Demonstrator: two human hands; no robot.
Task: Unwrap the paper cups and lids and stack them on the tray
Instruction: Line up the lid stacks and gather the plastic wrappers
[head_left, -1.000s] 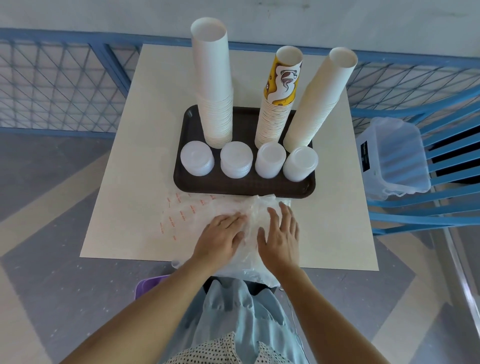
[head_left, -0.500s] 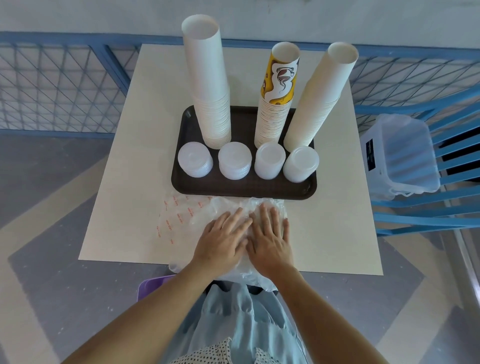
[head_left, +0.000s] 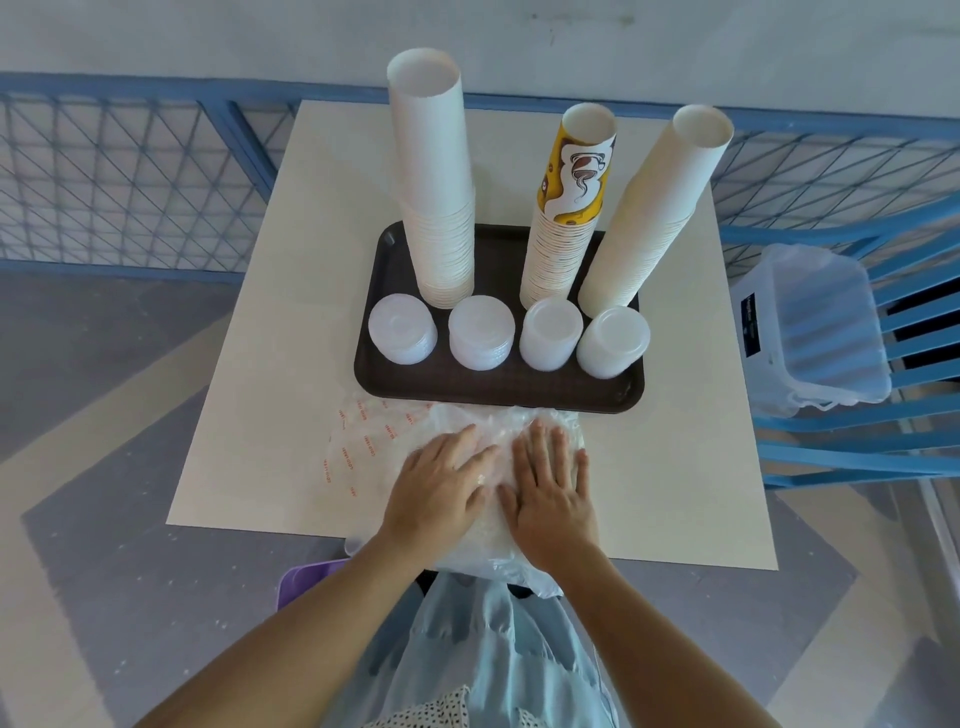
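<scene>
Table (head_left: 249, 374), pale and square, stands with a blue mesh fence (head_left: 130, 176) along its far side. A dark tray (head_left: 395, 387) lies at the table's middle. To the right, off the table, a clear bin (head_left: 826, 332) sits on a blue chair (head_left: 857, 457).

Three tall stacks of cups stand at the far side of the tray: a white left stack (head_left: 436, 208), upright; a middle stack (head_left: 566, 234) topped by a yellow printed cup; and a white right stack (head_left: 649, 218) that leans right.

Crumpled clear wrappers (head_left: 488, 556) lie on the near part of the table, reaching the tray's near rim and hanging over the table's near edge; a flatter sheet with red print spreads out to their left.

The left hand (head_left: 441, 488) and right hand (head_left: 553, 488) lie flat side by side on the wrappers, fingers straight and pointing far, pressing down and gripping nothing.

Four short stacks of translucent lids (head_left: 481, 340) stand in a row along the near side of the tray, just in front of the cups.

A purple thing (head_left: 306, 582) shows below the table's near edge; what it is cannot be told.
</scene>
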